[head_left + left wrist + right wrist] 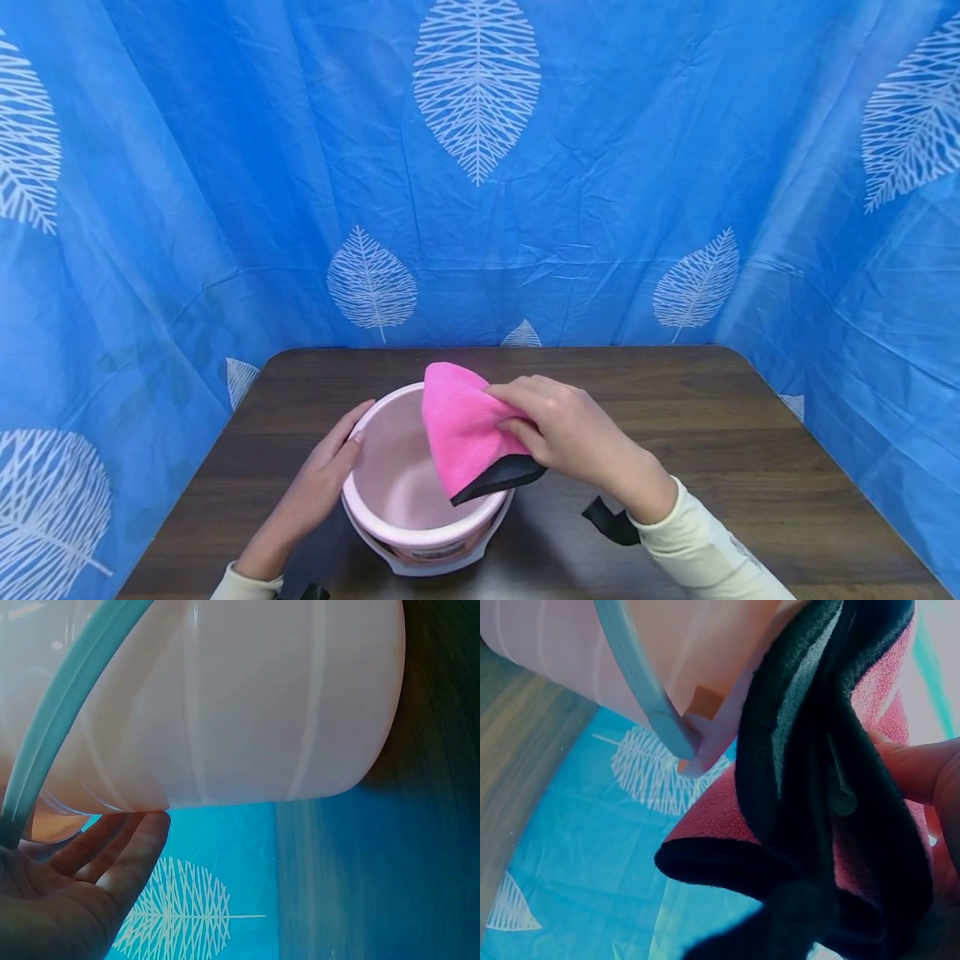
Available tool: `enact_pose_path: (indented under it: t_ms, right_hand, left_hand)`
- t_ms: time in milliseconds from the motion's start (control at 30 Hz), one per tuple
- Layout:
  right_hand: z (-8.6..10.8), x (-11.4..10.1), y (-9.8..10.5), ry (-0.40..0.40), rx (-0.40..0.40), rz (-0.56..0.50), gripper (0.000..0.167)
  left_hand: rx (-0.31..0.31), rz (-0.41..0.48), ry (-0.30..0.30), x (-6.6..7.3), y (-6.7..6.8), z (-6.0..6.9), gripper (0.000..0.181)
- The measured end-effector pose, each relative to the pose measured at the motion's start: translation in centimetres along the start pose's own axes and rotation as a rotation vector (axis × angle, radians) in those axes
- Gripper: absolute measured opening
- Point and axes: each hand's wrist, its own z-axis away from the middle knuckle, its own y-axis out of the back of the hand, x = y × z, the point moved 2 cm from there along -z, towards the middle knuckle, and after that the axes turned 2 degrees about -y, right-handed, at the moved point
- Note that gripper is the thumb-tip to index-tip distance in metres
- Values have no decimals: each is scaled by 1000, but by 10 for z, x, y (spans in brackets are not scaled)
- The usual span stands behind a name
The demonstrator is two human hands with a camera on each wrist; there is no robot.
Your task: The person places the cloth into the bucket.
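A pale pink bucket (390, 446) stands on the table with its mouth facing up. My left hand (324, 471) holds it by the left rim, thumb over the edge and fingers along the outer wall; the left wrist view shows those fingers (135, 855) against the side. Above the right part of the bucket's mouth, my right hand (573, 429) pinches a pink cloth (465, 425) with black edging. In the right wrist view the cloth (712, 814) hangs in folds, its dark border towards the camera. The fingertips behind the cloth are partly hidden.
The bucket's grey-white handle (75, 697) hangs down round its outside. Beneath is a dark wooden table (660, 400). A blue curtain (600, 208) with white leaf prints surrounds it at the back and sides. A black strap (611, 523) hangs by the right wrist.
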Motion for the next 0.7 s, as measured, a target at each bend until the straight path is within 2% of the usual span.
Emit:
enact_pose_path:
  t_ms: [167, 367, 700]
  right_hand:
    - [-2, -3, -2, 8, -9, -8, 38]
    - [-4, -6, -3, -19, -55, 9, 39]
    - [-8, -11, -8, 1, -72, 26, 39]
  left_hand:
    - [-1, 3, 11, 0, 0, 0, 51]
    - [-7, 15, 4, 2, -1, -1, 50]
    - [-11, 15, 15, 4, 1, 0, 50]
